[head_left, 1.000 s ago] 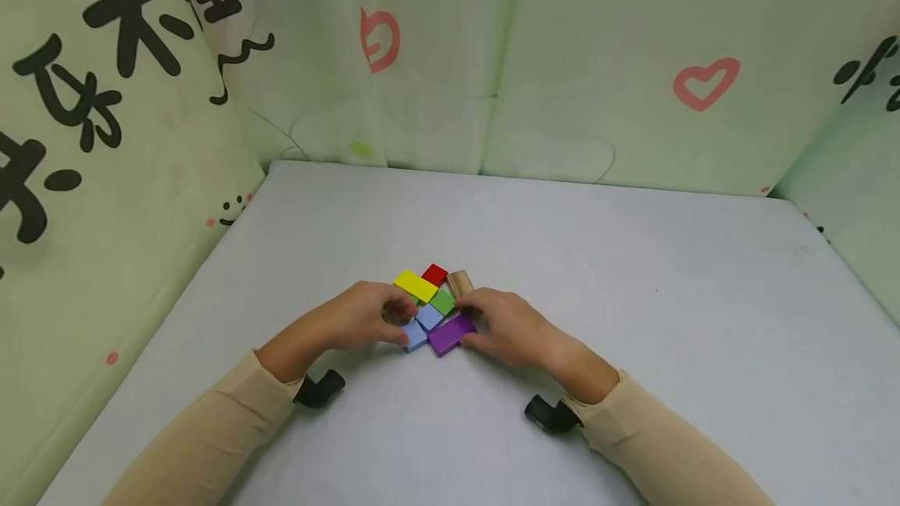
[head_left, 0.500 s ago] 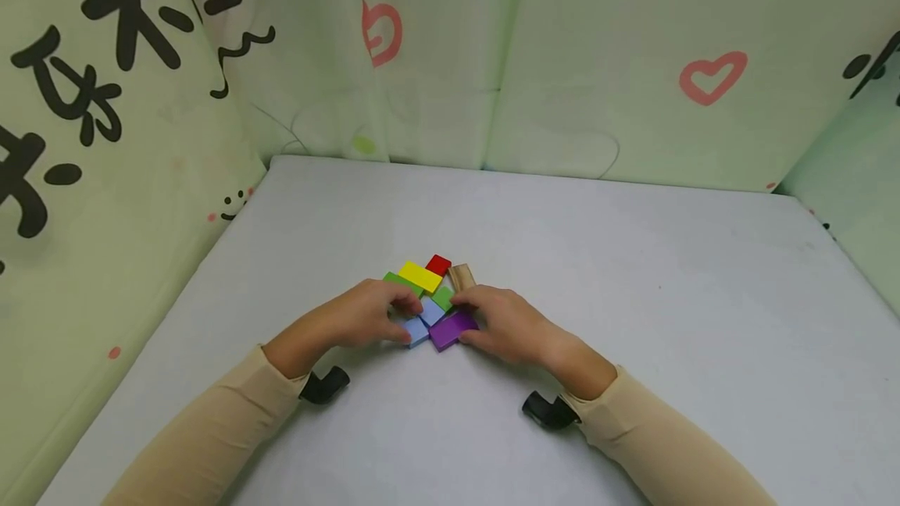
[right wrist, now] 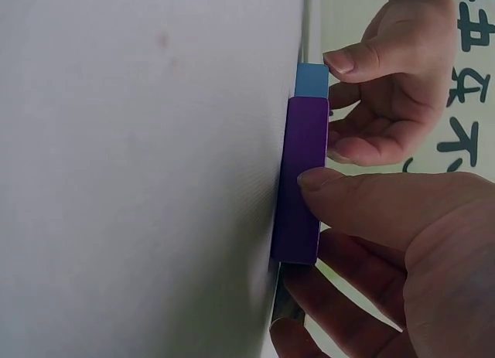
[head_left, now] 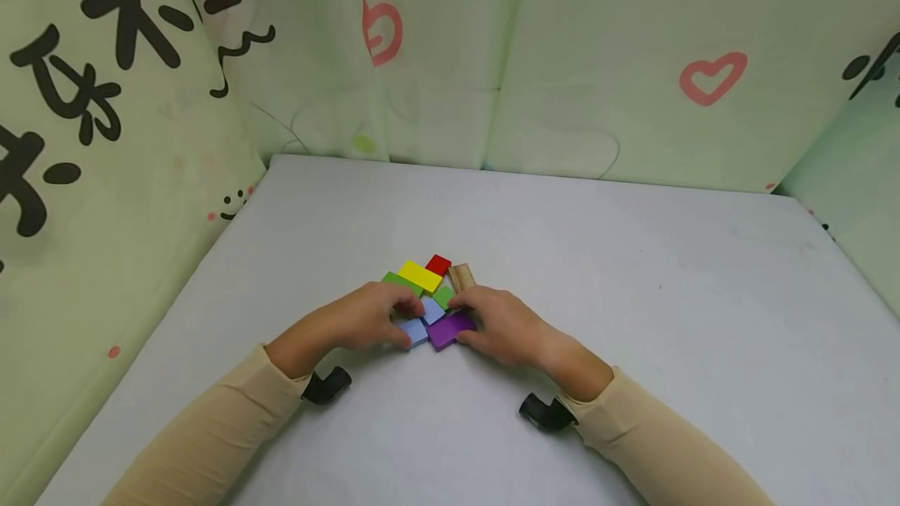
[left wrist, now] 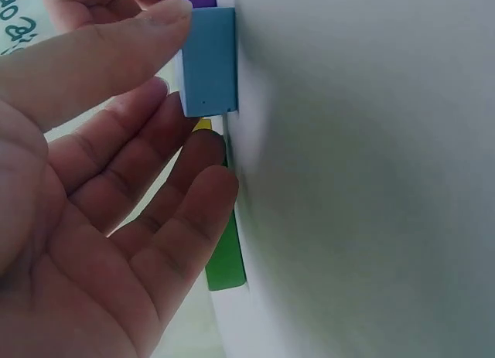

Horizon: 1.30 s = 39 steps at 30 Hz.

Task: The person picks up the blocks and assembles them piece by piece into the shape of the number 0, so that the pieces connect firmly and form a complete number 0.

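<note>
A flat cluster of coloured wooden blocks lies on the white table. In the head view, my left hand [head_left: 366,317] is at the cluster's left side, its thumb and index finger pinching the near light blue block [head_left: 415,332]. A second light blue block [head_left: 432,311] lies by the index fingertip. My right hand [head_left: 505,326] holds the purple block [head_left: 450,329] from the right, thumb on its near side. In the right wrist view, the purple block [right wrist: 300,180] abuts a blue block [right wrist: 312,80]. A small green block [head_left: 444,297] sits between the fingertips of both hands.
Farther back in the cluster are a long green block [head_left: 402,283], a yellow block [head_left: 420,276], a red block [head_left: 438,265] and a bare-wood piece [head_left: 462,277] with a grooved top. Printed curtains [head_left: 576,61] stand along the white table [head_left: 633,272] at the back and sides.
The head view has tilted slightly, shifting the scene upward. More of the long green block shows beyond my left hand. The purple block has slid slightly left, with my right hand on it.
</note>
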Available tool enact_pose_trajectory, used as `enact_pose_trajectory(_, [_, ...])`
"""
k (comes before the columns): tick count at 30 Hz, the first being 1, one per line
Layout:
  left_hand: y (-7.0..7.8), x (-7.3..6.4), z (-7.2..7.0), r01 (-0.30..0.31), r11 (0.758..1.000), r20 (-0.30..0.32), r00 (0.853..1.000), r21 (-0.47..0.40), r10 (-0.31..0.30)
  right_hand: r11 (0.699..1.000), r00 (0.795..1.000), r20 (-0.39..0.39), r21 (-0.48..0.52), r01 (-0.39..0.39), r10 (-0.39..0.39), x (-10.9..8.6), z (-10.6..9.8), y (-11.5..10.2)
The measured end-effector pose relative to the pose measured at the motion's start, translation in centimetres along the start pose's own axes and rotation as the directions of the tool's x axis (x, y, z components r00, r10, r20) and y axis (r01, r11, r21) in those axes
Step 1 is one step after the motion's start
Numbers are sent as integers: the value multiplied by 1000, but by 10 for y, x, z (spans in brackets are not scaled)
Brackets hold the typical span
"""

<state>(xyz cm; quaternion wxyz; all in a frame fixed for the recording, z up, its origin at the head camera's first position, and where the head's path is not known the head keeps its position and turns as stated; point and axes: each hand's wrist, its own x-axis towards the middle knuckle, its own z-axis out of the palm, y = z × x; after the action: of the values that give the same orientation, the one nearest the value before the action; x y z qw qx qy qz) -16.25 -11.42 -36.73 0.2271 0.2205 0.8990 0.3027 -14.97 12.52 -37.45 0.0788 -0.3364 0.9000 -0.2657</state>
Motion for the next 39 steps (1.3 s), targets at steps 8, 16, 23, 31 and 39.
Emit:
enact_pose_trajectory(8, [1, -2, 0, -15, 1000, 14, 1000, 2, 15, 1000, 1000, 12, -7, 6, -5, -1, 0, -2])
enact_pose_trajectory(16, [1, -2, 1, -17, 1000, 30, 999, 14, 17, 1000, 999, 26, -12, -25, 25, -6, -1, -4])
enact_pose_trajectory(23, [0, -4, 0, -14, 1000, 39, 999, 19, 14, 1000, 999, 41, -24, -11, 12, -11, -1, -6])
enact_pose_trajectory(31, [0, -8, -2, 33, 999, 49, 998, 8, -33, 1000, 999, 51, -11, 14, -13, -15, 2, -8])
enact_pose_trajectory(39, [-4, -13, -1, 41, 999, 41, 998, 17, -41, 999, 997, 55, 9, 50, -51, -18, 7, -13])
